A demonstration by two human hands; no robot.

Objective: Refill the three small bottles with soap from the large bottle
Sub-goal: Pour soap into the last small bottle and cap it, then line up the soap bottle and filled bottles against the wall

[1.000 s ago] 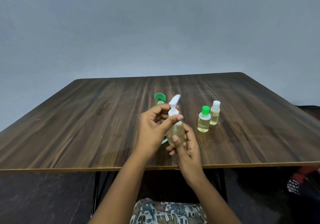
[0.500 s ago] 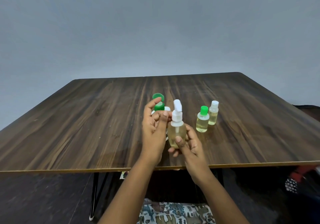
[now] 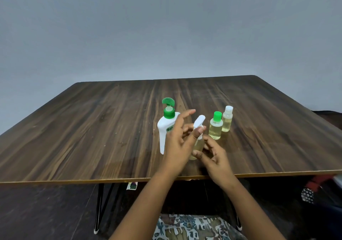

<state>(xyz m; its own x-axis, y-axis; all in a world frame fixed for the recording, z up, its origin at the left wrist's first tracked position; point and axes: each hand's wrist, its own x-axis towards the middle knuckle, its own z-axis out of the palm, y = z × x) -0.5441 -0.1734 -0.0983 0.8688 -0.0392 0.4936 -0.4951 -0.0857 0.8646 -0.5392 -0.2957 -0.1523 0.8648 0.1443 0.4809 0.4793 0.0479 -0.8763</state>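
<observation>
Bare hands (image 3: pixel 177 145) and forearms (image 3: pixel 146 204); cream, teal and brown patterned garment (image 3: pixel 196 226).

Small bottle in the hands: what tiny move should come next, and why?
Probably twist its white top tight with the left hand: the small bottle, gripped by the right hand, looks filled with yellowish soap like the green-capped bottle and white-capped bottle on the table.

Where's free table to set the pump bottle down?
Bare table left of the large bottle, right of the white-cap bottle, and the whole far half. Crowded: the middle, where left hand and right hand hold the pump bottle between large bottle and green-cap bottle.
</observation>
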